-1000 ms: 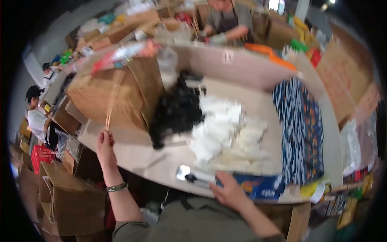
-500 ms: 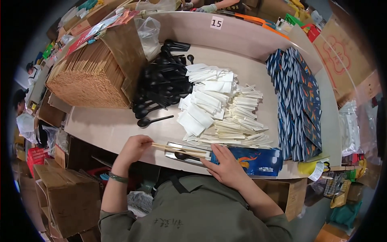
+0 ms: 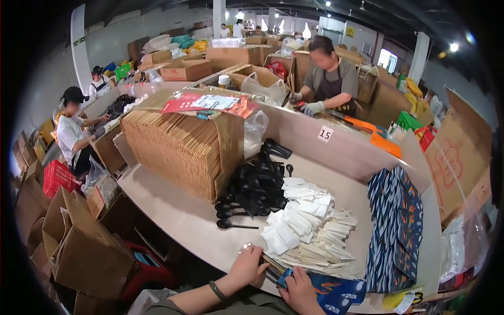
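Two hands meet at the lower centre of the frame, at the near edge of the bench (image 3: 173,220). The left hand (image 3: 247,268) is closed narrowly around a thin bundle of chopsticks (image 3: 270,264), feeding its tip into the mouth of a dark blue printed sleeve (image 3: 336,291), which the right hand (image 3: 296,286) pins flat with curled fingers.

Risk, as a judgement: the sleeve lies at the bench edge, so a slipped grip could drop it or the sticks to the floor; a skewed entry could crease or tear the sleeve mouth.

Counts: one bundle in hand; one sleeve being filled; one long stack of matching blue sleeves (image 3: 394,231) at right; one heap of white napkin packets (image 3: 302,220) and pale slim packets (image 3: 328,247), too many to count; one pile of black plastic spoons (image 3: 254,186), likewise uncountable; one large open carton of paper-wrapped chopsticks (image 3: 178,147) at left centre; three other people visible beyond.
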Demonstrator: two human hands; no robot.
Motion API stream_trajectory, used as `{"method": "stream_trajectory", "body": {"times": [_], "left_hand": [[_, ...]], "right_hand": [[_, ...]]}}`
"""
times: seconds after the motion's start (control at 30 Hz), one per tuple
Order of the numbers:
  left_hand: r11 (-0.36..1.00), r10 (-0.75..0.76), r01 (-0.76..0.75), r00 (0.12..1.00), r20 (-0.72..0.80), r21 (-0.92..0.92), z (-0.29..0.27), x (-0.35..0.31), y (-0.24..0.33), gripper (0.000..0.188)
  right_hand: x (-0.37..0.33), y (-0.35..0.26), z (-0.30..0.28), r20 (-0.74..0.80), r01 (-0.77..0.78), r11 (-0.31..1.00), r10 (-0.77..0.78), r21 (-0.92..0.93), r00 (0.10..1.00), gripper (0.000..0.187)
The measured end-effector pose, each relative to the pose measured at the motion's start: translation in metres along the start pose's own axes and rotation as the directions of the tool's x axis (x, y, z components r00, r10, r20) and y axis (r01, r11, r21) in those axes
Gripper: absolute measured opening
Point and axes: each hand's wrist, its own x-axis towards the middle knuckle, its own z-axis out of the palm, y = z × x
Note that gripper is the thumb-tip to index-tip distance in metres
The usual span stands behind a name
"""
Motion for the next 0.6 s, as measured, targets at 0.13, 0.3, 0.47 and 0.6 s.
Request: {"method": "stream_trajectory", "body": {"times": [0.13, 0.3, 0.47, 0.6], "left_hand": [[0.893, 0.036, 0.068, 0.975, 0.220, -0.445, 0.028, -0.006, 0.018, 0.040], [0.475, 0.075, 0.565, 0.737, 0.671, -0.674, 0.052, 0.008, 0.000, 0.040], [0.977, 0.212, -0.186, 0.920, 0.329, -0.109, -0.024, -0.003, 0.030, 0.060], [0.770, 0.624, -0.629, 0.777, 0.085, 0.105, -0.042, -0.006, 0.016, 0.054]], "right_hand": [[0.001, 0.008, 0.006, 0.003, 0.017, 1.000, -0.017, 0.013, 1.000, 0.046], [0.003, 0.012, 0.002, 0.023, 0.054, 0.998, -0.055, 0.008, 0.998, 0.048], [0.013, 0.004, -0.017, 0.000, 0.117, 0.993, -0.117, 0.014, 0.993, 0.048], [0.031, -0.015, -0.044, 0.053, 0.207, 0.976, -0.211, 0.062, 0.976, 0.033]]}}
